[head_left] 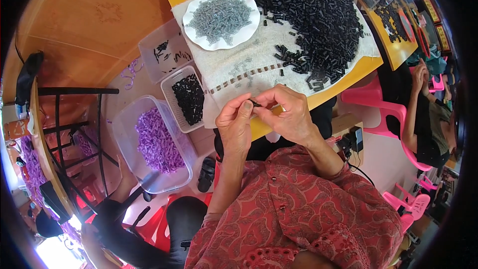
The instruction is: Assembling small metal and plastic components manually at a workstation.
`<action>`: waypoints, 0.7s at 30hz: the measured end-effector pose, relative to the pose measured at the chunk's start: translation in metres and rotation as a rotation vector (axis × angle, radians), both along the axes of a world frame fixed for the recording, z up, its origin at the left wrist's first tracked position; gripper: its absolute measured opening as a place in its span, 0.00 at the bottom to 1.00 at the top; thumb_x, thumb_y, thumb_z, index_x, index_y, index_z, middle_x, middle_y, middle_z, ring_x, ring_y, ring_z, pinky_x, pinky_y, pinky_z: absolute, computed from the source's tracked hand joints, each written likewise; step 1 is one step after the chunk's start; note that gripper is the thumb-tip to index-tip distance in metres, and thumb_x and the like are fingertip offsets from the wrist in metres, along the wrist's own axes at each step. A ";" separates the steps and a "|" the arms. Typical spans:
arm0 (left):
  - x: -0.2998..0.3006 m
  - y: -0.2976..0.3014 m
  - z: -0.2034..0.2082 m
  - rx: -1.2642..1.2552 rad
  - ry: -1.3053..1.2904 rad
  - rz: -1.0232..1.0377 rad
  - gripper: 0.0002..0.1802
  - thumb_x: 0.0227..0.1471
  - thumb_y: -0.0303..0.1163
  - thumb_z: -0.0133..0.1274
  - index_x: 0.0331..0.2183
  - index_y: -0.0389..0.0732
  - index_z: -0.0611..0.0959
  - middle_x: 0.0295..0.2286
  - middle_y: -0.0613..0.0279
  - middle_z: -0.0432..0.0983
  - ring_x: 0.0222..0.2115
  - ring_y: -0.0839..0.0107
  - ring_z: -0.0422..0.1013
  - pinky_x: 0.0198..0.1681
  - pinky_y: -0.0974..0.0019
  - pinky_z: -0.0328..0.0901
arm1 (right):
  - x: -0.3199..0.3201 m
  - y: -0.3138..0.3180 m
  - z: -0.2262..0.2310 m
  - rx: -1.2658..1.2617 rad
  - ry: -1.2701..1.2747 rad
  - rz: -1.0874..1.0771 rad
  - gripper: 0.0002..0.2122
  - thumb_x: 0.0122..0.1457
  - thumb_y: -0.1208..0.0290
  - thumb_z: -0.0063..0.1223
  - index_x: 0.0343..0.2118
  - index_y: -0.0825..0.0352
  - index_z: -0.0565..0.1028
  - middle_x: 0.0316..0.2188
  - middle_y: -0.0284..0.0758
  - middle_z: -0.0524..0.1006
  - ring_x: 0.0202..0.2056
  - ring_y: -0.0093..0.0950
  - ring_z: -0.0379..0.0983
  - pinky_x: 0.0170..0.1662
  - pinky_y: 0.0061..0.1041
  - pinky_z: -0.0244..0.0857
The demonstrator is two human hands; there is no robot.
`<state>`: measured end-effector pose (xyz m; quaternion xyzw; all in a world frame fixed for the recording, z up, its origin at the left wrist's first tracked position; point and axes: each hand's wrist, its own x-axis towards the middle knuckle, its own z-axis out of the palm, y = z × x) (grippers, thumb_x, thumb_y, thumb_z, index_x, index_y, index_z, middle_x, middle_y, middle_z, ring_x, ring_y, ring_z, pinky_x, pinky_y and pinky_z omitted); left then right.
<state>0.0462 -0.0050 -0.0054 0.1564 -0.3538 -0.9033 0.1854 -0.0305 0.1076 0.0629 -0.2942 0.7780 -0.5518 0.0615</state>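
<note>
My left hand (236,123) and my right hand (289,112) meet at the near edge of the table. Between their pinched fingertips is a small black piece (255,103), mostly covered by the fingers. Just beyond lies a white cloth (224,72) with a brown checked stripe, and a few clear pieces (242,66) are scattered on it. A white plate with a wavy rim (188,19) bears a heap of small clear pieces (221,20). To its right spreads a large pile of short black tubular parts (318,20).
Left of the table stand a white basket of black pieces (189,100), a clear bin (149,52) with a few dark bits, and a clear tub (186,167) of purple pieces. Other people sit at left and right. Pink chairs (393,109) stand on the right.
</note>
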 end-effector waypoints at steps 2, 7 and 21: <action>0.000 -0.001 -0.002 0.042 -0.002 -0.006 0.12 0.57 0.22 0.52 0.43 0.34 0.80 0.37 0.60 0.78 0.38 0.72 0.73 0.44 0.66 0.68 | 0.000 0.001 -0.002 0.011 0.055 -0.008 0.08 0.46 0.82 0.63 0.31 0.69 0.76 0.25 0.35 0.77 0.27 0.27 0.76 0.27 0.23 0.74; -0.002 -0.002 -0.005 0.139 0.012 -0.030 0.11 0.57 0.22 0.52 0.43 0.34 0.80 0.37 0.60 0.78 0.38 0.71 0.73 0.44 0.65 0.68 | -0.004 0.002 -0.006 -0.027 0.054 0.021 0.09 0.45 0.81 0.65 0.30 0.69 0.76 0.24 0.35 0.77 0.26 0.28 0.75 0.26 0.24 0.73; -0.003 -0.004 -0.003 0.161 0.039 -0.089 0.12 0.58 0.24 0.51 0.45 0.34 0.79 0.35 0.59 0.79 0.37 0.68 0.75 0.44 0.65 0.70 | -0.009 0.004 -0.002 -0.010 0.232 0.048 0.15 0.39 0.77 0.69 0.31 0.66 0.75 0.24 0.32 0.76 0.27 0.31 0.73 0.33 0.29 0.66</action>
